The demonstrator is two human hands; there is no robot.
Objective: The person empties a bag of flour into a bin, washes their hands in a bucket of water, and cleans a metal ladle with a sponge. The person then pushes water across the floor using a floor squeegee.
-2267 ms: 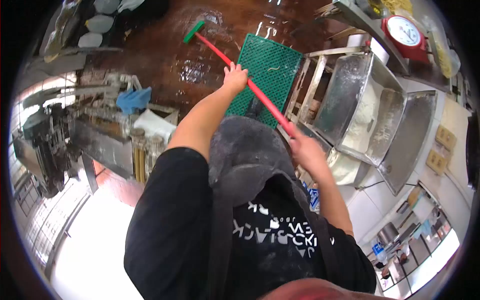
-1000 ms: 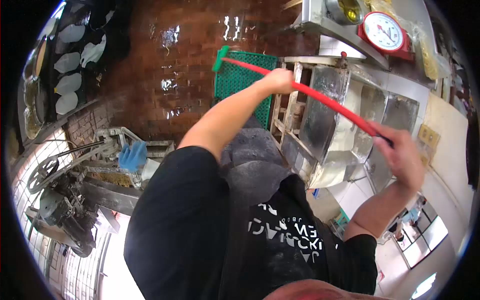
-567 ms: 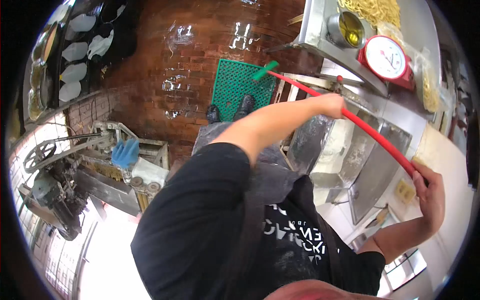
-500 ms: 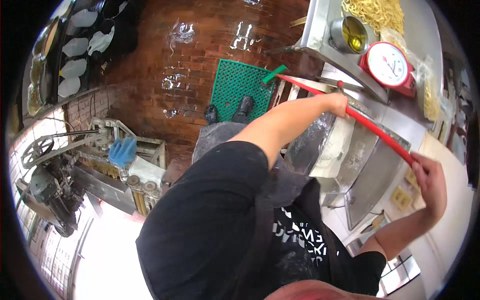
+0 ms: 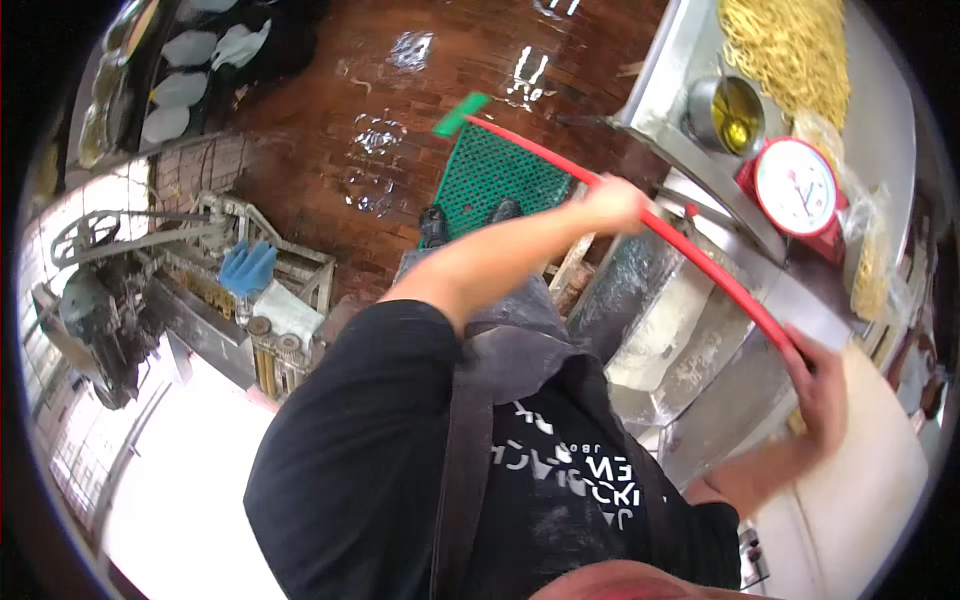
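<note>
Both my hands grip a long red pole (image 5: 690,250) with a short green crosspiece (image 5: 461,116) at its far end; whether this is a brush or a squeegee I cannot tell. My left hand (image 5: 616,205) is wrapped round the middle of the pole. Nearer the other end, my right hand (image 5: 818,380) is closed on it. The crosspiece is at the upper left corner of a green perforated mat (image 5: 490,175), over the wet brown brick floor (image 5: 400,110). My dark shoes are on the mat.
At the right, a metal table (image 5: 665,95) bears noodles (image 5: 790,50), a metal pot (image 5: 726,115) with yellow liquid and a red scale (image 5: 795,190). A floury metal trough (image 5: 665,320) stands below. At left is a belt-driven machine (image 5: 200,290) with a blue glove (image 5: 247,268) on it.
The green end has swung left, from the mat's right corner to its upper left corner. Both hands have moved left with the pole, and the view has shifted a little.
</note>
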